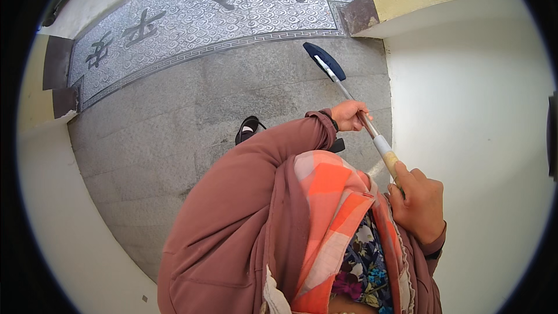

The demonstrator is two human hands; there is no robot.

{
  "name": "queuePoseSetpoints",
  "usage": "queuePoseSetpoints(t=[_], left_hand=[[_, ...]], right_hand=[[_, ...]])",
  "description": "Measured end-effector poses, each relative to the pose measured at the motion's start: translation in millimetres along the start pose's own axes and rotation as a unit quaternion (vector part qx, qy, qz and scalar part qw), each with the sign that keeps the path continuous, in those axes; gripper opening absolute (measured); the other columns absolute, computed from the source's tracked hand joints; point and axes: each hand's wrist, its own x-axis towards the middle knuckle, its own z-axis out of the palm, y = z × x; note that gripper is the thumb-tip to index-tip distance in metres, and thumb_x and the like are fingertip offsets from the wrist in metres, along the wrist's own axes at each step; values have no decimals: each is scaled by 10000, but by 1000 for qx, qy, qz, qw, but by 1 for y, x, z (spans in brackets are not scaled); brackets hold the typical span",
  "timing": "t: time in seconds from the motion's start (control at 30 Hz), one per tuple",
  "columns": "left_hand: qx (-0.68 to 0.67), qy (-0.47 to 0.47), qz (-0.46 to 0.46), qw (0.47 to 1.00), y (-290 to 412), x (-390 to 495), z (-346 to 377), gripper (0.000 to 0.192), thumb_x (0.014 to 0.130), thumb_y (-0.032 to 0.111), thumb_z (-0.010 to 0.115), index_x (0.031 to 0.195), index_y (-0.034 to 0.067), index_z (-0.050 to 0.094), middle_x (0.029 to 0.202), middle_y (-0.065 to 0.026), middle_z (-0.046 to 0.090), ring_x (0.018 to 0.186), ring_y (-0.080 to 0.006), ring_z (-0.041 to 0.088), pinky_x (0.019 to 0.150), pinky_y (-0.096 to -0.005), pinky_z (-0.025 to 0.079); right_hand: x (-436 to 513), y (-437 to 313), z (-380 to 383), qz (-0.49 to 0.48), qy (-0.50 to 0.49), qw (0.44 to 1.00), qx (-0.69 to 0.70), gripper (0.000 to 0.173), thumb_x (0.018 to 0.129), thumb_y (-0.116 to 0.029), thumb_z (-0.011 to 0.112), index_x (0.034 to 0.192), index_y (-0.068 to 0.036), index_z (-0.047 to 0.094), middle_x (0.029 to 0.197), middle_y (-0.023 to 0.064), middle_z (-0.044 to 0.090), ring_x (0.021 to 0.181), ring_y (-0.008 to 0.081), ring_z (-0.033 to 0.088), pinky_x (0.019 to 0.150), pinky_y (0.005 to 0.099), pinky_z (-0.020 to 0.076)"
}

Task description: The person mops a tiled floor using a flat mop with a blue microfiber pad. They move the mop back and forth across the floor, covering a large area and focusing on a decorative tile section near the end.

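Note:
A flat mop reaches diagonally forward, its dark blue head (333, 63) over the grey stone floor (165, 131) near the right wall; I cannot tell whether the head touches the stone. My left hand (348, 115), with a dark band at the wrist, grips the lower part of the metal pole (345, 91). Closer to my body, my right hand (419, 205) is closed around the yellowish upper grip (389, 160), its thumb lying along the shaft. The end of the handle is hidden by this hand.
A grey patterned threshold mat or panel (226, 13) with large dark characters spans the doorway ahead. White walls (462, 122) stand close on the right and left (48, 209). Dark-based doorway corners (361, 13) jut inward. My black shoe (247, 128) stands on the floor.

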Motion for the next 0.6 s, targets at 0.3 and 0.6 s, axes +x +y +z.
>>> queuePoseSetpoints(t=[0.3,0.6], left_hand=[[-12,199,-1,980,49,-140,-125,122,838,96,486,761,16,437,709,-143,535,521,-134,389,399,-242,267],[-17,481,212,851,74,-302,-206,133,775,16,536,687,12,437,643,-130,498,489,-178,460,378,-283,218]], right_hand=[[101,-7,58,-57,-146,939,307,399,764,-90,682,1145,13,627,797,147,649,634,169,594,572,284,461],[172,-57,170,-53,-258,837,479,399,834,-161,669,1207,-30,614,984,52,656,874,124,587,799,284,467]])
